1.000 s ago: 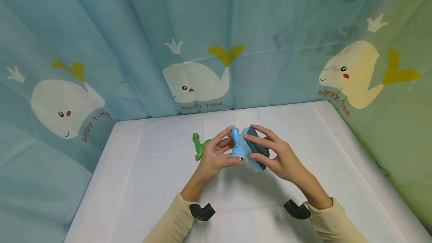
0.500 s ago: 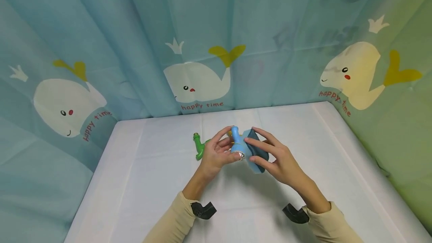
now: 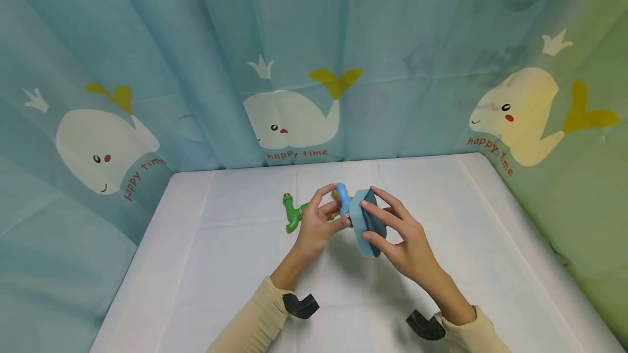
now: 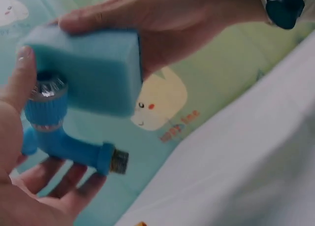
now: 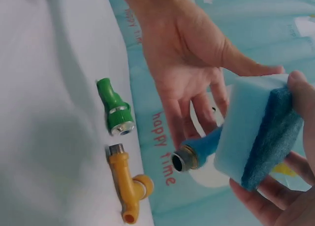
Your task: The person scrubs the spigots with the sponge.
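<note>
A blue plastic tap [image 4: 74, 147] with a ribbed collar and brass-coloured threaded end is held up over the table in my left hand [image 3: 314, 230]. The left thumb lies by the collar and the other fingers support the pipe from below. My right hand [image 3: 404, 236] grips a sponge [image 5: 246, 122] between thumb and fingers. The sponge has a thick light-blue foam side and a dark teal scouring layer. Its foam side faces the tap and sits right at the collar's silvery end, as the left wrist view shows. In the head view it hides part of the tap.
A green tap [image 5: 115, 108] and a yellow tap [image 5: 128, 184] lie on the white-covered table [image 3: 221, 266], beyond the left hand. A blue-green curtain [image 3: 196, 70] with printed whales hangs behind the table and along its sides.
The sponge has turned and shifted so its foam side now covers the tap's collar end. The blue tap has tilted slightly in the left hand. The head view has shifted a little.
</note>
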Tool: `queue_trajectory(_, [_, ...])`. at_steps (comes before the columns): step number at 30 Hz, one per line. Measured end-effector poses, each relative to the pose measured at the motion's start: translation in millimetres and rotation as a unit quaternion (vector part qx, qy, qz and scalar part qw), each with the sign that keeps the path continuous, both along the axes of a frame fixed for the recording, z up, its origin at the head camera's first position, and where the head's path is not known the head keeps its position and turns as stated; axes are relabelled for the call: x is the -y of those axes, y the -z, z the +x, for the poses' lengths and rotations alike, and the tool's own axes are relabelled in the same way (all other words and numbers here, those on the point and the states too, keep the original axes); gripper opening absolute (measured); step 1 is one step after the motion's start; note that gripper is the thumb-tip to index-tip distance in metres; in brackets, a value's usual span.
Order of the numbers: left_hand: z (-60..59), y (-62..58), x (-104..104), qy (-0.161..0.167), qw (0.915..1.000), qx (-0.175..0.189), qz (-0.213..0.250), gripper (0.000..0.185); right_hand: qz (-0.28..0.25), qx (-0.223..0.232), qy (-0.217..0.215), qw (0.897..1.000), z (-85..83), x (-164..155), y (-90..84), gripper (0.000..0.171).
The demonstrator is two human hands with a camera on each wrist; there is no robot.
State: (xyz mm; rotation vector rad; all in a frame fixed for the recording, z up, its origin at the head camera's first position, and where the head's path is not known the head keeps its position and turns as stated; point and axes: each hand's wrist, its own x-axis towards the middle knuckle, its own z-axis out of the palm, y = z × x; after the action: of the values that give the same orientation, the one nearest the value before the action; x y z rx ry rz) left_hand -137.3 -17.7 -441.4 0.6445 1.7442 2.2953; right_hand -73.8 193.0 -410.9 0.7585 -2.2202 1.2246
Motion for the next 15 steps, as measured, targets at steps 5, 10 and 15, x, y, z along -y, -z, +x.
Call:
queue_trajectory(5, [2.5, -4.8, 2, -0.004, 0.9990, -0.018, -0.041, 0.113, 0.008, 0.003, 0.022, 1.000, -0.8, -1, 3.0, 0.061])
queue_trajectory(10, [4.4, -8.4, 4, -0.015, 0.9967, -0.027, -0.075, 0.107, 0.007, -0.006, 0.036, 0.999, 0.0, 1, 3.9, 0.055])
queue_trajectory(15, [5.7, -11.9, 0, -0.070, 0.9929, -0.005, -0.096, 0.106, -0.010, -0.048, 0.045, 0.998, -1.4, 3, 4.9, 0.050])
